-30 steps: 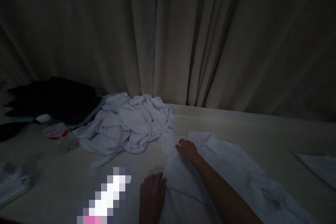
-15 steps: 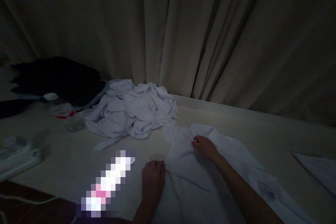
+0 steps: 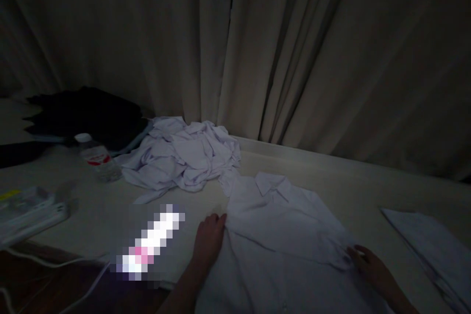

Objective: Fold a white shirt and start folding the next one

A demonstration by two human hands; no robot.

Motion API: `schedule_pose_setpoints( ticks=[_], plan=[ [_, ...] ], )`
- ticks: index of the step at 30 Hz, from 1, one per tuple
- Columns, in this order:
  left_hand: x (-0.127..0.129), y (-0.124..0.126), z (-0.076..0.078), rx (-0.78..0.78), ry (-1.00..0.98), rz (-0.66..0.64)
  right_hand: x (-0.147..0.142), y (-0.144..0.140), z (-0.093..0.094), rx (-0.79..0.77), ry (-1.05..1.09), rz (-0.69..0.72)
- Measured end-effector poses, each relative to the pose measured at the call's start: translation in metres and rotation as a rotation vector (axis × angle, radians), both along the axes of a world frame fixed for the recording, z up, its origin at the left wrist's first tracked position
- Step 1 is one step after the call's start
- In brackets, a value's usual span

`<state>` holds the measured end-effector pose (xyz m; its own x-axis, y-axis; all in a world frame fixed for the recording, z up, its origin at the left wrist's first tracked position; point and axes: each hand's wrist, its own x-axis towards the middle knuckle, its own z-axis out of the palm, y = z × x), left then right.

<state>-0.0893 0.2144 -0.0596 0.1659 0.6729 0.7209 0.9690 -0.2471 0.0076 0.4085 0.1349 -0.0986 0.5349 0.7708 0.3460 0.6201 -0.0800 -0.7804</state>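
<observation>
A white collared shirt (image 3: 283, 225) lies spread flat on the pale table (image 3: 353, 186) in dim light, collar pointing away from me. My left hand (image 3: 208, 240) rests on the shirt's left edge, fingers pressing the cloth. My right hand (image 3: 371, 267) is at the shirt's right side, fingertips pinching a fold of the fabric near the sleeve. A heap of crumpled white shirts (image 3: 180, 157) sits beyond the flat shirt to the left, touching its corner.
A clear water bottle (image 3: 96, 158) with a red label lies left of the heap, dark clothing (image 3: 84, 115) behind it. Folded white cloth (image 3: 430, 245) lies at the right. A white power strip (image 3: 29, 211) sits far left. Curtains hang behind the table.
My right hand left the collar area and moved across to the shirt's right side. The shirt front now lies smoother. My left hand stayed on the left edge.
</observation>
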Motion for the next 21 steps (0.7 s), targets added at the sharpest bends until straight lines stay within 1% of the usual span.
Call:
schedule_pose_setpoints(
  ticks=[3, 6, 9, 12, 14, 16, 18, 21],
  plan=[
    [0.004, -0.003, 0.006, -0.014, 0.058, 0.023, -0.017, 0.002, 0.005, 0.065, 0.103, 0.034],
    [0.006, -0.004, 0.011, -0.013, 0.065, 0.04, -0.032, -0.002, 0.021, 0.162, 0.129, 0.081],
    [0.004, -0.003, 0.016, -0.04, 0.066, 0.039, -0.043, -0.017, 0.046, 0.301, 0.257, 0.127],
    [-0.003, 0.001, 0.021, -0.088, 0.024, 0.049, -0.053, -0.04, 0.079, 0.422, 0.449, 0.178],
    [-0.006, 0.003, 0.024, -0.116, -0.043, 0.077, -0.062, -0.056, 0.098, 0.464, 0.531, 0.215],
    [-0.006, 0.004, 0.026, -0.14, -0.13, 0.116, -0.072, -0.068, 0.111, 0.487, 0.548, 0.223],
    [-0.003, 0.004, 0.025, -0.159, -0.194, 0.132, -0.079, -0.074, 0.113, 0.495, 0.531, 0.222],
    [0.0, 0.002, 0.024, -0.179, -0.217, 0.095, -0.082, -0.076, 0.1, 0.478, 0.511, 0.242]
  ],
)
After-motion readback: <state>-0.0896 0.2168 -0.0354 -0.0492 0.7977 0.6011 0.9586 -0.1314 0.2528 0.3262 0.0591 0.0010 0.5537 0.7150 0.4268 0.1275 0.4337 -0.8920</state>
